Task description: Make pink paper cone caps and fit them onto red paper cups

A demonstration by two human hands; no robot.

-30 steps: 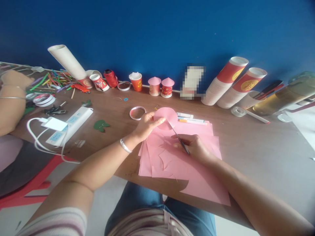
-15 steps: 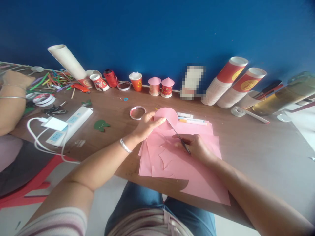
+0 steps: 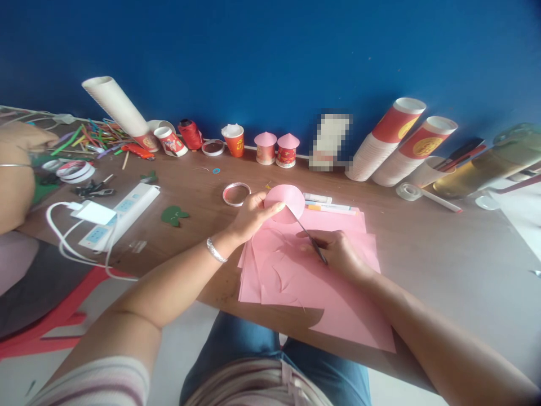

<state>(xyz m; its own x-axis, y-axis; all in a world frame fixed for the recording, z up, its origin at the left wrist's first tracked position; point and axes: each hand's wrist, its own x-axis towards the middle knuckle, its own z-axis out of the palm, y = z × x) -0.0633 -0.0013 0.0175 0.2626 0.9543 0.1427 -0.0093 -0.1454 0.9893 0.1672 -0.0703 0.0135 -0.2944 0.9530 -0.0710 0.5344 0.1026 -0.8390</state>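
Left hand [image 3: 249, 219] pinches the pink disc [image 3: 291, 197] at its left edge, thumb on top. Disc sits above the far part of the pink sheets [image 3: 342, 316], centre of the near table area. Right hand [image 3: 341, 255] is closed around the scissors [image 3: 311, 241], blades angled far-left, tips at the disc near the left thumb. Handles mostly hidden by the fingers; can't tell if the blades are spread or how deep the cut goes, looks like they're at the disc's near edge. Hands apart, one each side of the scissors tips.

Thin pink scraps [image 3: 280, 276] lie on the sheets. Markers [image 3: 332, 210] just right of the disc, tape ring [image 3: 236, 194] left of it. Two cups with pink cone tops [image 3: 288, 151] stand at the far side by the blue wall [image 3: 270, 56]. Green cutout [image 3: 172, 215] and power strip [image 3: 122, 217] to the left. Cup stacks [image 3: 391, 138] lean far right. Another person's arm [image 3: 16, 186] at far left.
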